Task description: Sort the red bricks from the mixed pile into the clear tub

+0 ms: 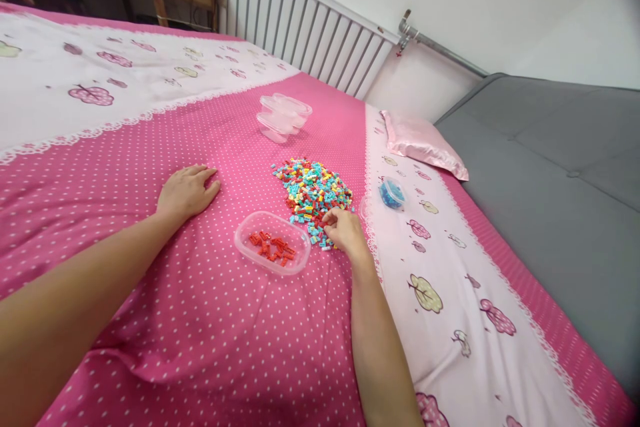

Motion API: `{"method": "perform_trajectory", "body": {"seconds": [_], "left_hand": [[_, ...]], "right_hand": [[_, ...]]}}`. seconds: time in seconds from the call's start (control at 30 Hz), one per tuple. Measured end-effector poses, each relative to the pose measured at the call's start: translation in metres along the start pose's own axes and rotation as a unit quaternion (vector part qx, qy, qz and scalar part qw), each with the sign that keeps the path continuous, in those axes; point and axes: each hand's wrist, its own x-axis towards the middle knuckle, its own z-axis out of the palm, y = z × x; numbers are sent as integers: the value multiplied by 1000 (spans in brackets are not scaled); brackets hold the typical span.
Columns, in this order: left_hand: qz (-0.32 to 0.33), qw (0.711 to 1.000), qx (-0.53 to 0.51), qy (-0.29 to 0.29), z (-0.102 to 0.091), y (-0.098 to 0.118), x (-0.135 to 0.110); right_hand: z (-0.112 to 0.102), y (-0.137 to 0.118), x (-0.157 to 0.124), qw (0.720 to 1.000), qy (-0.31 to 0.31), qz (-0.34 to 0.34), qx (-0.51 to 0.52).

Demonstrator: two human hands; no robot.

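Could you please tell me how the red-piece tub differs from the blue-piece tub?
The red-piece tub holds red pieces; the blue-piece tub holds blue ones. The red-piece tub looks wider, the blue-piece tub smaller. The red-piece tub sits on dotted pink cloth left of the pile, the blue-piece tub on pale cloth to its right. Both are clear plastic.

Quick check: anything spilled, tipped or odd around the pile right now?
Nothing looks spilled. The mixed bricks sit in one heap, red ones lie inside the tray, and the blue tub stands upright. Only the empty tubs are stacked slightly askew.
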Motion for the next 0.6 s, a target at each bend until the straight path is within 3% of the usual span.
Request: {"method": "perform_trajectory", "body": {"seconds": [0.33,0.6], "left_hand": [[-5,1000,6,10,5,-2,2],[-2,1000,5,16,6,-3,2]], "right_hand": [[8,4,2,1000,-29,6,-11],[-2,-2,-2,1000,-13,17,13]]}}
